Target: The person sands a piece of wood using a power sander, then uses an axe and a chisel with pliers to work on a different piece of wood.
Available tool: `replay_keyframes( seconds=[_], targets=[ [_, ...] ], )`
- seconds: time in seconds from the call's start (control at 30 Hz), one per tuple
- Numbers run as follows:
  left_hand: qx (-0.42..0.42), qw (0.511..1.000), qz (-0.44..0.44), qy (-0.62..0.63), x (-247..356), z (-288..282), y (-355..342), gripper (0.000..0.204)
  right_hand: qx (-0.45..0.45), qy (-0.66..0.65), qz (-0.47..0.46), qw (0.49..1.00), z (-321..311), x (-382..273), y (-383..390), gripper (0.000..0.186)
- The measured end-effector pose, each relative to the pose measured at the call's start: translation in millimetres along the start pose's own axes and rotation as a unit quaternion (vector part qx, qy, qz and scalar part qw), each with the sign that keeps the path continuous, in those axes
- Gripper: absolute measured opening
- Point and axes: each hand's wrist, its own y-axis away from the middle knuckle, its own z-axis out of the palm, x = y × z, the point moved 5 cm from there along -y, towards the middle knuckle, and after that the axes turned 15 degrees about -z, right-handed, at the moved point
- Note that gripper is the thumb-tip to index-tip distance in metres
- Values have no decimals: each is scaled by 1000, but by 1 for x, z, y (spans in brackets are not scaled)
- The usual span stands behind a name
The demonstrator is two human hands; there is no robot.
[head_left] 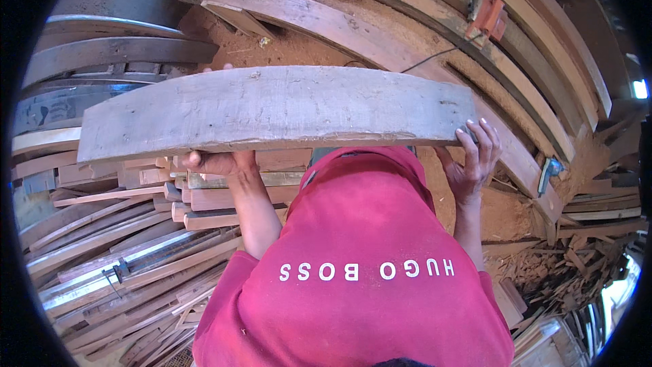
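Note:
A wide grey-brown wooden plank [285, 109] stretches across in front of my chest, its flat face up and its edges curved by the lens. My left hand [227, 163] is closed around it from below, left of the middle. The thumb lies at the near edge, and fingertips show past the far edge. At the plank's right end my right hand [475, 160] grips the corner, with fingertips against the end and the near edge. Most of the left palm is hidden under the wood.
Beyond the plank, a long reddish beam [292, 10] lies on sawdust-covered ground [234, 47]. An orange power tool [487, 17] with a dark cord rests on further beams. Stacked boards [136, 245] fill the left side. A heap of wood scraps [577, 268] lies at right.

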Motion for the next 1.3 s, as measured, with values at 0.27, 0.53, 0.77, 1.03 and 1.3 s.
replay_keyframes(
  seconds=[0.27, 0.53, 0.77, 1.03, 1.3],
  targets=[
    [-19, 999, 32, -33, 16, -21, -102, 120, 46, -17, -14, 999, 73, 35, -60, 58],
    [35, 996, 66, -45, 29, -49, -178, 116, 93, -57, -42, 993, 140, 86, -141, 56],
    [-1, 994, 110, -11, 43, -37, -236, 113, 78, -110, -71, 988, 184, 103, -181, 57],
    [-16, 998, 67, 15, 57, -62, -291, 115, 89, -101, -29, 991, 210, 90, -203, 57],
    [-91, 981, -20, 171, 78, -111, -354, 90, 112, -54, 39, 991, 228, 51, -240, 70]
  ],
)
